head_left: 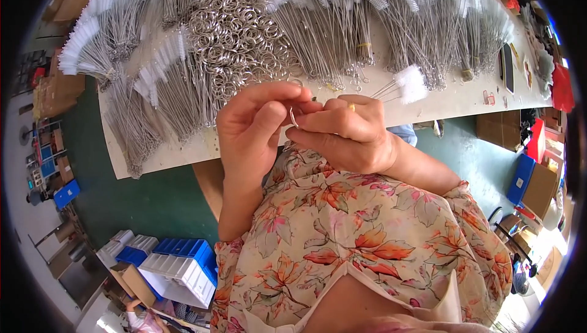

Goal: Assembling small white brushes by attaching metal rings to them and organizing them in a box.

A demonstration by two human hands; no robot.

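Left hand [251, 128] pinches a small metal ring [293, 117] between thumb and fingertips, right at the near edge of the bench [183, 153]. Right hand [348, 134] is curled shut, pressing in on the same ring; best worked with a firm pinch and both hands close. Far behind, the heap of loose rings [235, 36] and bundled wire brushes [422, 21] crowd the bench, one white-tufted brush [408, 84] just right.
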